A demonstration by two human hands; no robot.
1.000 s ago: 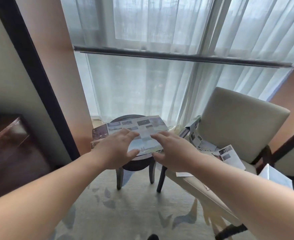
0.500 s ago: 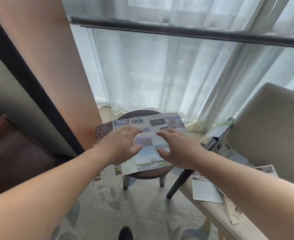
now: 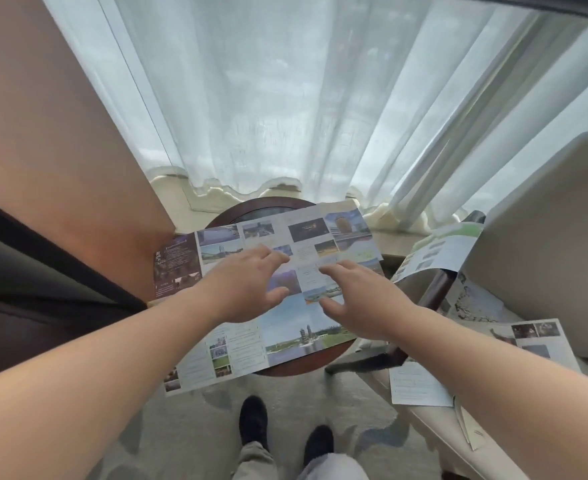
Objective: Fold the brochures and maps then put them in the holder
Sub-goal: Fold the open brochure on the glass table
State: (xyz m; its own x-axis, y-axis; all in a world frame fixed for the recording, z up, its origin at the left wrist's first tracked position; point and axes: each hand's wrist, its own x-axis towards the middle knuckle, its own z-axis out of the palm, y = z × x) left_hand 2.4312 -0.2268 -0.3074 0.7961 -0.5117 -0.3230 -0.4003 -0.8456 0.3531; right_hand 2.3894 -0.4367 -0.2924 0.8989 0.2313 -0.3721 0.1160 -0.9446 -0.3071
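- The big unfolded brochure (image 3: pixel 296 327) is lying face up on a little round dark-wood bench (image 3: pixel 296 368). It's way wider than the bench top, so the left end and the near corner hang out over nothing.
- Left hand (image 3: pixel 247 285) and right hand (image 3: pixel 361 299) are both over the middle of the sheet, close together, fingers loose and fanned out, not pinching anything. I can't tell if the palms are actually on the paper or just above it.
- My read is that no fold has been made on this one yet.
- More sheets are waiting on the chair (image 3: pixel 545 237): one brochure leaning by the armrest (image 3: pixel 441 251), a pale sheet (image 3: pixel 420 382) near the seat's front edge, and another with photos (image 3: pixel 528 337) further back.
- There's no holder anywhere in view, so I don't know where all this ends up.
- What I'd worry about:
- Pushing down on the overhanging part could tip or slide the whole sheet onto the carpet (image 3: pixel 188 427), since nothing holds it up there.
- The paper looks glossy, so one hand pushing harder could skew it and give a crooked crease.
- A crease run past the bench rim would come out soft.
- That pale sheet sits near the seat's front edge, so a stray elbow could knock it off.
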